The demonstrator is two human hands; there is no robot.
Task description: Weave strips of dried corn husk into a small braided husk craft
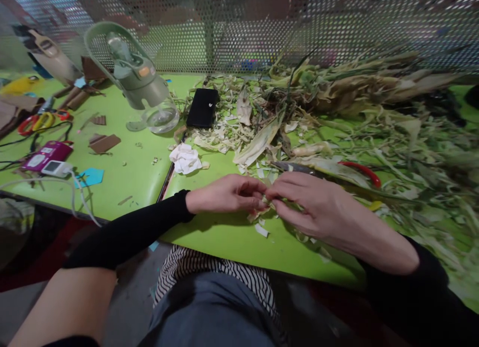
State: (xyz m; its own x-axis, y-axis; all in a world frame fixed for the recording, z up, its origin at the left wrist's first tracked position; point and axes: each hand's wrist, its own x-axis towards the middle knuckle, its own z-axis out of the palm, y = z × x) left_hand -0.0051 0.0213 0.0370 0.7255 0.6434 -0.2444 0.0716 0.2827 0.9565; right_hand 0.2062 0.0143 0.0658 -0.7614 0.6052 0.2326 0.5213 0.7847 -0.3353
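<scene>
Head view: a small strip of pale corn husk [266, 201], pinched between the fingertips of both hands just above the near edge of the green table [224, 237]. Left hand [228, 193]: closed, thumb and forefingers gripping the left end of the strip, black sleeve to the wrist. Right hand [314, 207]: closed likewise on the right end, fingertips touching those of the left, so the piece is mostly hidden between them. Directly under the hands: a few torn husk scraps [261, 230], pale and flat on the table. Just beyond the right hand: scissors with red handles [361, 170], partly buried in leaves. Beyond and to the right of both hands: a large heap of dried corn husks and stalks [355, 97], reaching to the perforated metal screen [262, 33] at the back. Beyond the left hand: a crumpled white tissue [185, 158], then a black phone [202, 107] lying flat. Farther left: a clear water bottle with a green lid [138, 78], tipped over; brown card pieces [104, 142]; a pink device [47, 155] with cables; scissors with yellow and red handles [41, 121]. State of the work, by judgement: a modest litter of stripped and torn pieces lies near the hands, while the bulk of the heap looks unworked, so most of the husk remains to be handled.
</scene>
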